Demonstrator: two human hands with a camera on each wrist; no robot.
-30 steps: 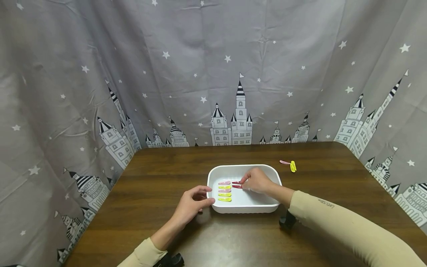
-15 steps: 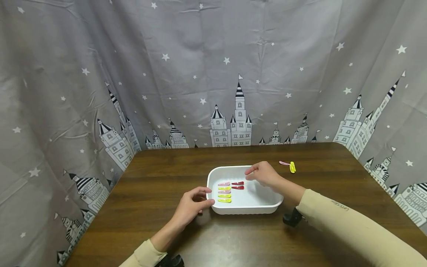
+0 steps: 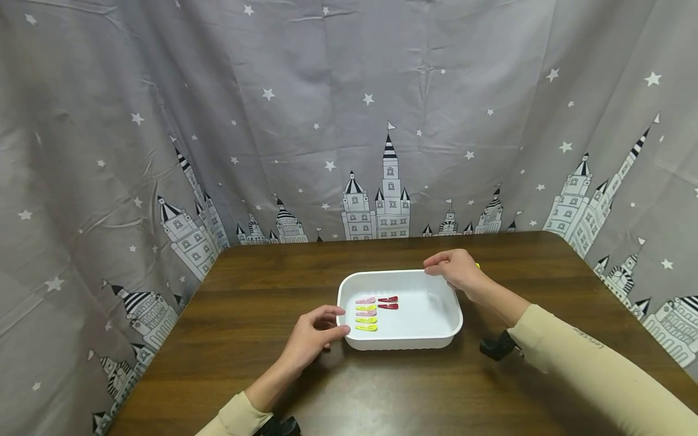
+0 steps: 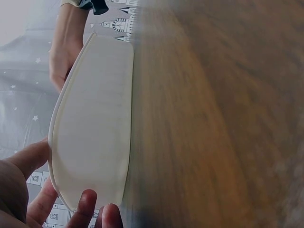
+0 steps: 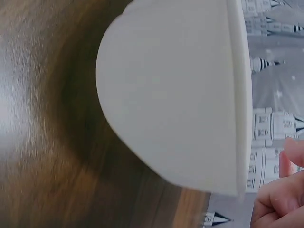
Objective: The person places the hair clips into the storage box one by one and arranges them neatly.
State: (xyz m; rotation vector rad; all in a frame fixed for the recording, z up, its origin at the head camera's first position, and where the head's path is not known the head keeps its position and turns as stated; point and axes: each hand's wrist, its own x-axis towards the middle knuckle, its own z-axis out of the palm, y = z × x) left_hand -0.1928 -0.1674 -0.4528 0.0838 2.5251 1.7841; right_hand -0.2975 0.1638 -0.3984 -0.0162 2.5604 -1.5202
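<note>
A white tray point(image 3: 406, 343) holds a left column of pink hair clips point(image 3: 365, 300) and yellow hair clips point(image 3: 366, 327). Two red hair clips point(image 3: 388, 306) lie side by side to the right of that column. My left hand point(image 3: 313, 333) rests against the tray's left end, thumb and index finger at the rim, other fingertips by the outer wall in the left wrist view. Over the back right rim hovers my right hand point(image 3: 457, 269), loosely curled and holding nothing. A bit of a yellow clip point(image 3: 478, 265) shows just behind it; the rest is hidden.
The brown wooden table point(image 3: 262, 284) extends around the tray on all sides. Behind its back edge hangs a grey curtain point(image 3: 305, 121) printed with castles and stars. A black wrist camera point(image 3: 497, 347) hangs under the right wrist.
My right hand has let go of a red clip, lifted out of the tray and moved back and right over the rim, covering the loose clips there. The left hand stays put.
</note>
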